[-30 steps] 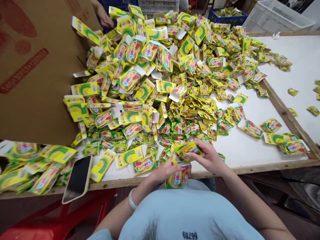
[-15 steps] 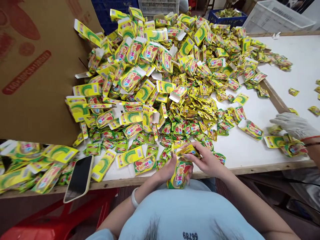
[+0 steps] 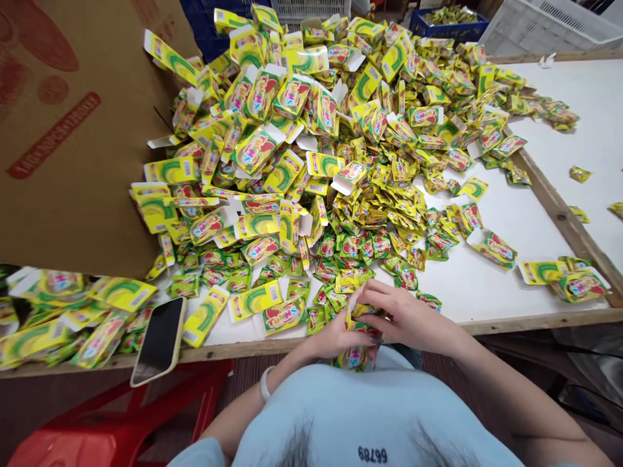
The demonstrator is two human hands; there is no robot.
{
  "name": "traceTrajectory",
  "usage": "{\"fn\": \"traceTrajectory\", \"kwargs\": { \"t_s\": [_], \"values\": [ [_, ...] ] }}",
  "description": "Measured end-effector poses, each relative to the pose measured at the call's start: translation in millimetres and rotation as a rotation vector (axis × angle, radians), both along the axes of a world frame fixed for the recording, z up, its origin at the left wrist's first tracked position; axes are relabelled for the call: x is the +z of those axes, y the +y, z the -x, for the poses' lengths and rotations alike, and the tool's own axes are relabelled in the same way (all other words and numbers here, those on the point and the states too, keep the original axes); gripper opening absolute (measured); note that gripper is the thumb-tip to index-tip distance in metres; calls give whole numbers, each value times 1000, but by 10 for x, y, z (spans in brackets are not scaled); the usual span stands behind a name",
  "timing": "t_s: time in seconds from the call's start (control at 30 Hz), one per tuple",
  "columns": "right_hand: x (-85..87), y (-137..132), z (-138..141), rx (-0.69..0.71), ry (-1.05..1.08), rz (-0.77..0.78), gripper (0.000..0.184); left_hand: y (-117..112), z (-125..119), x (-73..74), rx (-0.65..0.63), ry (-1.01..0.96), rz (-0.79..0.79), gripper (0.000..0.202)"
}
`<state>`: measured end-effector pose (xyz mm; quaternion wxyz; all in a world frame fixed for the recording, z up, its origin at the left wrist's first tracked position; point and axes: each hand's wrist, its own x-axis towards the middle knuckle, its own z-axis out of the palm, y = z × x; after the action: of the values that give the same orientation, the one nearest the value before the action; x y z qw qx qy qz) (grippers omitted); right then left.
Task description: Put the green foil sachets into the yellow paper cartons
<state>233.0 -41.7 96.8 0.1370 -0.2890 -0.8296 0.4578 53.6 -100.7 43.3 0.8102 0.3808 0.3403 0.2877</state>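
Note:
Close to my body, at the table's front edge, my left hand (image 3: 333, 337) is closed around a small yellow and green candy box (image 3: 353, 358). The fingers of my right hand (image 3: 402, 310) are closed at the box's upper end on a yellow candy packet (image 3: 365, 310), partly hidden by the fingers. How far the packet sits inside the box cannot be seen. Just beyond my hands lie green candy packets (image 3: 353, 246) and, behind them, a pile of yellow ones (image 3: 389, 204). Several more candy boxes (image 3: 285, 316) lie to the left of my hands.
A big heap of candy boxes (image 3: 260, 149) covers the table's middle. At left stands a large cardboard carton (image 3: 87, 168). A phone (image 3: 158, 340) overhangs the front edge. A wooden strip (image 3: 559, 220) divides the white tabletop at right. Crates (image 3: 545, 29) stand behind, a red stool (image 3: 92, 444) below.
My right hand has brought the yellow packet down to the box's top, and my left hand has wrapped further around the box. The other person's gloved hand at right has left the view.

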Motion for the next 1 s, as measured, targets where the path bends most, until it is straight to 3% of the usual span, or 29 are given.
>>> {"fn": "traceTrajectory", "kwargs": {
  "t_s": [0.1,0.2,0.3,0.4,0.63,0.73,0.8,0.9,1.0],
  "values": [
    [98,79,-55,84,12,45,15,5,17,7,-32,-46,49,31],
    [84,148,-141,49,64,140,15,-2,40,26,-40,-108,106,40],
    [11,171,-165,58,29,137,15,-21,34,33,-28,-138,140,77],
    [-8,184,-130,164,-6,149,19,-41,8,12,-17,-148,133,104],
    [145,207,-142,284,11,225,26,-61,6,-5,-48,-84,84,110],
    [132,156,-175,415,26,271,29,-75,-27,-30,-98,4,36,112],
    [90,100,-177,426,50,314,24,-76,-49,-56,-121,74,-59,112],
    [49,33,-243,208,84,290,24,-65,26,-60,-73,246,-316,109],
    [57,68,-610,-286,97,97,38,-28,311,-10,93,626,-575,75]
  ]
}}
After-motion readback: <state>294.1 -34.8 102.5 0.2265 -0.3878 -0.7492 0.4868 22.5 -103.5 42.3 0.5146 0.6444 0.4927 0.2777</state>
